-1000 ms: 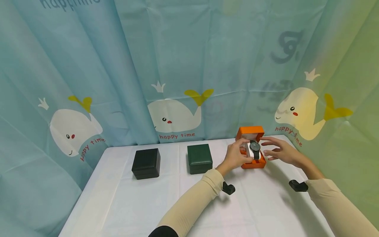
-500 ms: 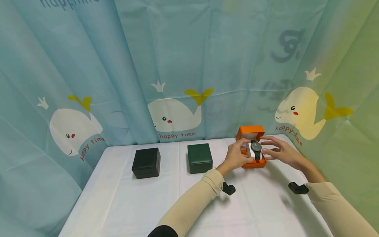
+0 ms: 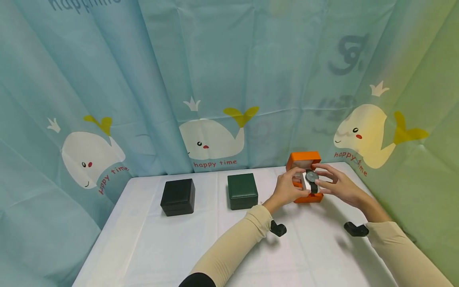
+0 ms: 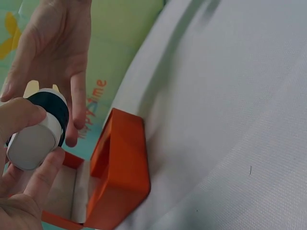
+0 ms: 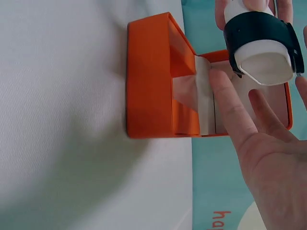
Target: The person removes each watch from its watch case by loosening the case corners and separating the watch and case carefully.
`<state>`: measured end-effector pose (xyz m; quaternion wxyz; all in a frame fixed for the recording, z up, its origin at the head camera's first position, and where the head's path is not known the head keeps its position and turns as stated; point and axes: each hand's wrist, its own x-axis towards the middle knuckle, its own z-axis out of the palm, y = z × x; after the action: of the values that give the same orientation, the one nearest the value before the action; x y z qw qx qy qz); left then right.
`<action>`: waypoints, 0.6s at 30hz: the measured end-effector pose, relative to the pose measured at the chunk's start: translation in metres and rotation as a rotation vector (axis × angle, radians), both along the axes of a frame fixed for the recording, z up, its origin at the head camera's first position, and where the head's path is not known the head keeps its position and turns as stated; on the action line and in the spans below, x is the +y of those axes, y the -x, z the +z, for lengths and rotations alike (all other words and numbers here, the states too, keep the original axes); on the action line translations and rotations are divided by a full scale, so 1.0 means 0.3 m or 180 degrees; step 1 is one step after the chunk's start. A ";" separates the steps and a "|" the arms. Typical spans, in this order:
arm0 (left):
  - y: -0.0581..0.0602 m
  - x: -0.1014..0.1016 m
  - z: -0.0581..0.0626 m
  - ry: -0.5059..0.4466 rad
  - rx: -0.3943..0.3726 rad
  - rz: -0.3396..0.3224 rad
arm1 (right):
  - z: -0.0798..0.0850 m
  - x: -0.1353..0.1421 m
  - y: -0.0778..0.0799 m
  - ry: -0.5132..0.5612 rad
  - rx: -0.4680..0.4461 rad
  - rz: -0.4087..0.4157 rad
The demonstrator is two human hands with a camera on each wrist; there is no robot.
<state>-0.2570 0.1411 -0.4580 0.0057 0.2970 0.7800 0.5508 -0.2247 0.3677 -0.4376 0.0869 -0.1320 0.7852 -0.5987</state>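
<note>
Over the open orange watch box, my left hand grips a white cushion between thumb and fingers. A wristwatch with a round dark face is wrapped around that cushion, its dark strap encircling it. My right hand is at the watch's right side with its fingers extended and spread. Its thumb overlaps the watch face in the head view. In the right wrist view, those fingers reach past the cushion's end, in front of the box's pale lining.
A green box with its lid down stands left of the orange one. Farther left sits a black closed box. All are on a white-covered table, with a whale-print curtain along the back and right.
My right hand has moved left, closer to the watch, bringing its thumb over the face. The watch on its cushion has shifted slightly right and turned a little in my left hand.
</note>
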 end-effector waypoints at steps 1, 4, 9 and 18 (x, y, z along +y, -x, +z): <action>0.000 0.000 0.000 -0.0004 0.0000 -0.0001 | -0.001 -0.003 0.000 0.0021 -0.0009 0.0002; -0.001 0.000 0.000 -0.0016 -0.0005 -0.0007 | -0.005 -0.010 0.001 0.0118 -0.0050 0.0036; 0.000 -0.002 0.000 -0.0025 -0.0023 -0.0022 | -0.014 -0.019 0.002 0.0194 -0.0066 0.0087; -0.002 -0.013 0.004 0.0007 -0.0093 0.0001 | -0.036 -0.031 0.007 0.0458 -0.0087 0.0192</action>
<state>-0.2563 0.1372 -0.4569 0.0173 0.2889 0.7804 0.5542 -0.2269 0.3584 -0.4484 0.1060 -0.1534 0.7345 -0.6525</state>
